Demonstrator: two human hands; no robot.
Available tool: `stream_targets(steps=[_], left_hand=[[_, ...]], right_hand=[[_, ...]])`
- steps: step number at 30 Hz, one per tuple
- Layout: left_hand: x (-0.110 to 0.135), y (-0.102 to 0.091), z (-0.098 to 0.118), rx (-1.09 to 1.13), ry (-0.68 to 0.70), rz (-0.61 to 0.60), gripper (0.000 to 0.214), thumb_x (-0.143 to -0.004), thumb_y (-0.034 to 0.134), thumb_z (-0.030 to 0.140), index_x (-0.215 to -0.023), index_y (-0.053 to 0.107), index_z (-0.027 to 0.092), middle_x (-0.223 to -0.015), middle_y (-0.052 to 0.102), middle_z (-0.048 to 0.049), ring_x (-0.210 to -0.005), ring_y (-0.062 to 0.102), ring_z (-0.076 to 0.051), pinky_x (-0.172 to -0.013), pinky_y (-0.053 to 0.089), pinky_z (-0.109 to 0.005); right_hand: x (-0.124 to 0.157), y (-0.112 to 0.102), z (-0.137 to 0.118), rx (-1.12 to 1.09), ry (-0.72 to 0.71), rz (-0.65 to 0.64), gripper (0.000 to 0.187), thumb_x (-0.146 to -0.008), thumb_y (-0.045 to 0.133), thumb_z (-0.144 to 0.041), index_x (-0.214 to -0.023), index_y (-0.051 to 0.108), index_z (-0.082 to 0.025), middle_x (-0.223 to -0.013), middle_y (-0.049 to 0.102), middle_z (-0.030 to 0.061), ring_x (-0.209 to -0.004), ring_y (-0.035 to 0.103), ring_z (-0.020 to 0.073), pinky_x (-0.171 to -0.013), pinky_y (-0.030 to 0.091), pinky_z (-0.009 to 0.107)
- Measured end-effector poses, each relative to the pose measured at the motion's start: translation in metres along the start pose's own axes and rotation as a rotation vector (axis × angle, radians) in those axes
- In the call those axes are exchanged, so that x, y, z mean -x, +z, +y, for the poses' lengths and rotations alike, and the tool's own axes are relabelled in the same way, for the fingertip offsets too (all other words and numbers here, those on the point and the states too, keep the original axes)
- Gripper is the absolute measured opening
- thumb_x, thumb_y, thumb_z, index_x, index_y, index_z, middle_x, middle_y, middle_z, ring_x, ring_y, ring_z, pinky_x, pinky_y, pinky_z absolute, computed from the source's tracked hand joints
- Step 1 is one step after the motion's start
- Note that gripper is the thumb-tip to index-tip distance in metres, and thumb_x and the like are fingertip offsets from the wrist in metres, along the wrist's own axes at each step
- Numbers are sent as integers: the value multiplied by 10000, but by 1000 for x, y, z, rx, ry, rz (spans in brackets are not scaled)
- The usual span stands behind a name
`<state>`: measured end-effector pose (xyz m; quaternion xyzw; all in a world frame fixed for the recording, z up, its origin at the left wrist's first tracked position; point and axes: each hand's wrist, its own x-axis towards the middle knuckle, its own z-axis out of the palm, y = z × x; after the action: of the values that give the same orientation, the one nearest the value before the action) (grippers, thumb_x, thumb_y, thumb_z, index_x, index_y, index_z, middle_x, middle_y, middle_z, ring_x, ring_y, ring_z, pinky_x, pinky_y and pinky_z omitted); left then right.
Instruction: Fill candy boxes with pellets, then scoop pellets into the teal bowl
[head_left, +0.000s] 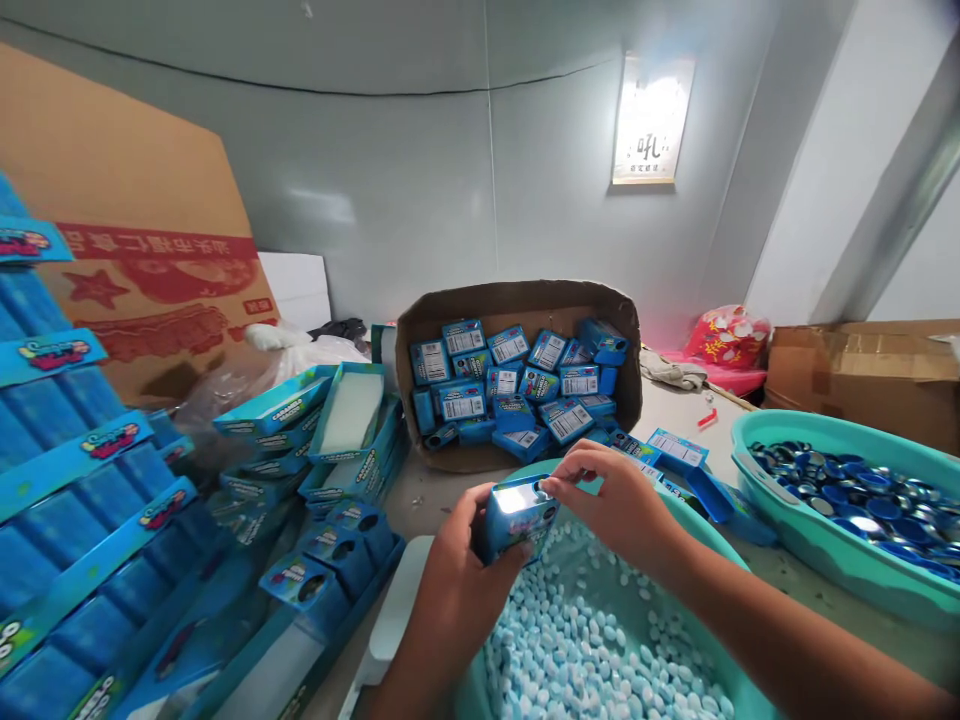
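My left hand [480, 550] is wrapped around a small blue candy box [517, 520], held tilted above a turquoise basin [701, 505] of pale blue and white candies [592, 640]. My right hand [615, 490] is at the box's upper right end, thumb and fingers pinched together by a dark round hole. Whatever lies between those fingertips is hidden. Left of my left hand, several blue boxes with round holes [330, 560] stand in a long display tray [262, 665]. A pale plastic handle-like piece [401, 600] shows beside my left forearm.
Behind the basin a brown carton [517, 295] lies open, full of blue boxes. At right is a turquoise basin [840, 560] of shiny blue caps. Loose blue boxes [679, 450] lie between. Stacked filled trays [82, 470] rise at left, beside display trays [349, 410].
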<state>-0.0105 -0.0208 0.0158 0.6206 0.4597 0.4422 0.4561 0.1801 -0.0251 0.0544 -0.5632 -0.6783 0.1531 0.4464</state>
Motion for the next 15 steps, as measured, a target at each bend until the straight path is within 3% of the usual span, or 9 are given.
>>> stream_targets(steps=[4,9,12,15], left_hand=[[1,1,4,15,-7,20,554,-680,728,193,-1212,572,205,-1115,708,-55,-1027,666,-238,-880,518,-334],[4,3,10,47,2,17,539,-672,736,179,-1187,577,188,-1093,707,-59,-999,668,-235,-875,519,-336],[5,3,11,74,16,13,528,-678,731,165,-1180,569,188,-1100,703,-59,-1005,665,-231,-886,516,-338],[4,2,7,145,51,12,517,-695,737,189,-1178,555,189,-1103,703,-64,-1014,667,-234,-891,519,-342]], right_hand=[[1,-1,-2,9,-3,-18,193,-852,671,-302,-685,701,-210,-789,635,3,-728,579,139,-670,425,276],[5,1,-8,-31,-109,-53,232,-888,625,-312,-708,742,-225,-769,662,10,-714,605,138,-684,460,279],[7,2,-7,-92,-142,-33,153,-844,691,-359,-800,778,-240,-829,711,26,-750,651,159,-708,500,292],[7,2,-2,-157,-178,20,215,-841,691,-438,-843,783,-244,-879,747,47,-810,682,192,-740,532,314]])
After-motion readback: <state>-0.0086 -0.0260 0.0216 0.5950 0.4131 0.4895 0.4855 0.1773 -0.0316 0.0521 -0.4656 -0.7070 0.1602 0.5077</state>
